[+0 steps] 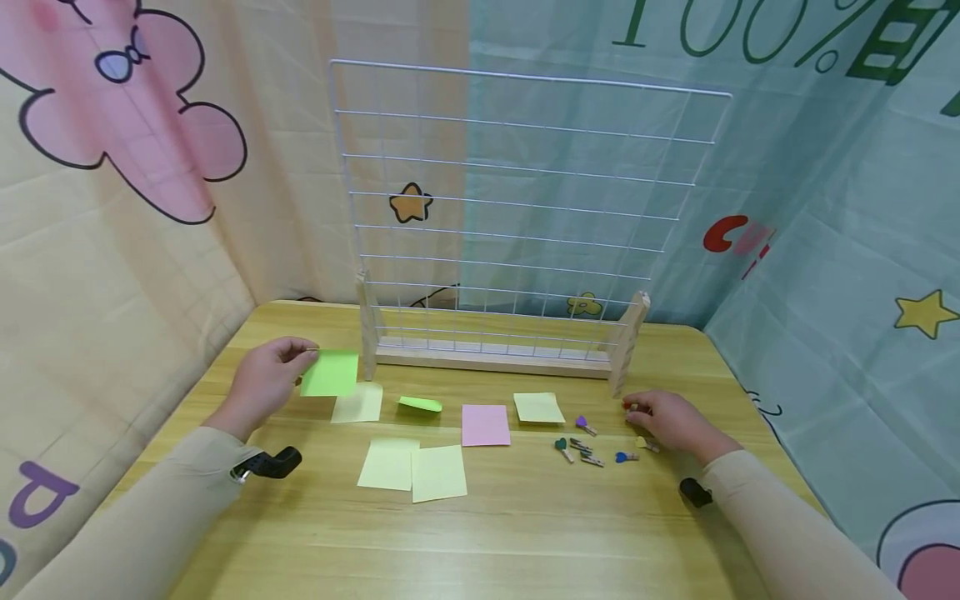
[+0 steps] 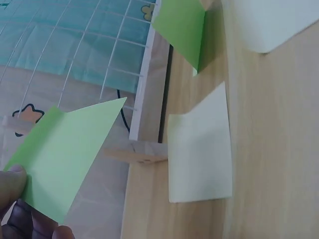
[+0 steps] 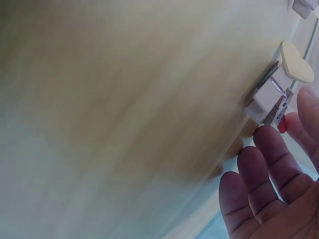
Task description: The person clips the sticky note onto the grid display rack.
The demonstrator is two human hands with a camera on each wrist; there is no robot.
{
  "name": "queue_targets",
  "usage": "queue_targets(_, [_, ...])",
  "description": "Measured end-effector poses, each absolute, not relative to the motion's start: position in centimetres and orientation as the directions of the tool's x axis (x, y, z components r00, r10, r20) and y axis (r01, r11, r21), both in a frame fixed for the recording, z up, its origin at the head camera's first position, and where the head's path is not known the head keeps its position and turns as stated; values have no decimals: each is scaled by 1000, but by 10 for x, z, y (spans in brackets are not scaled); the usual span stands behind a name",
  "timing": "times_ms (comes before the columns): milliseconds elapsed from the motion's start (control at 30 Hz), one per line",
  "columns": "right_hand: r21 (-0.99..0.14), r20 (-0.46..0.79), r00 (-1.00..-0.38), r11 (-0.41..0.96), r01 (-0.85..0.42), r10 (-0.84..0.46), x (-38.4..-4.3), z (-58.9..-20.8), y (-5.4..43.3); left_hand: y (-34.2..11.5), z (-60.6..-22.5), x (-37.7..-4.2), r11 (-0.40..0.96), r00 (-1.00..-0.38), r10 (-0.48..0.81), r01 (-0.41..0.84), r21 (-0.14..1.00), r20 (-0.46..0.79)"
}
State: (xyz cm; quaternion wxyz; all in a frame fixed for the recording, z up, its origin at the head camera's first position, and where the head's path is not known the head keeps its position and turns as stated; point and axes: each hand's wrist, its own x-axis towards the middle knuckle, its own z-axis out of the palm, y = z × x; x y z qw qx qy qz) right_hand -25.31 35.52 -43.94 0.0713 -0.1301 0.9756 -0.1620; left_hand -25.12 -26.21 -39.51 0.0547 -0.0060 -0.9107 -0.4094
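Note:
In the head view, my left hand (image 1: pixel 264 383) pinches a bright green sticky note (image 1: pixel 330 373) by its edge, above the table's left side. The same note (image 2: pixel 70 154) tilts away from the thumb in the left wrist view. On the right, my right hand (image 1: pixel 671 421) has thumb and forefinger at a small red-topped clip (image 3: pixel 282 124), mostly hidden by the fingers; it appears pinched. Close below that hand lies a clip with a cream heart (image 3: pixel 297 63). Several more small clips, including a purple one (image 1: pixel 583 424) and a blue one (image 1: pixel 626 457), lie left of it.
A white wire grid (image 1: pixel 510 217) stands upright in a wooden base (image 1: pixel 495 360) at the table's back. Pale yellow notes (image 1: pixel 439 473), a pink note (image 1: pixel 486 425) and a folded green note (image 1: pixel 420 404) lie in front. Printed curtains (image 1: pixel 825 250) surround the table.

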Motion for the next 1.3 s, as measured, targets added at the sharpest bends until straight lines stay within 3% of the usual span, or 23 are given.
queue_targets(400, [-304, -98, -960, 927, -221, -261, -253, -440, 354, -221, -370, -280, 559, -989, -45, 94, 824, 143])
queue_targets(1300, [-310, -88, -970, 932, -187, -224, -254, -439, 347, -174, -328, -323, 434, -970, -51, 193, 880, 238])
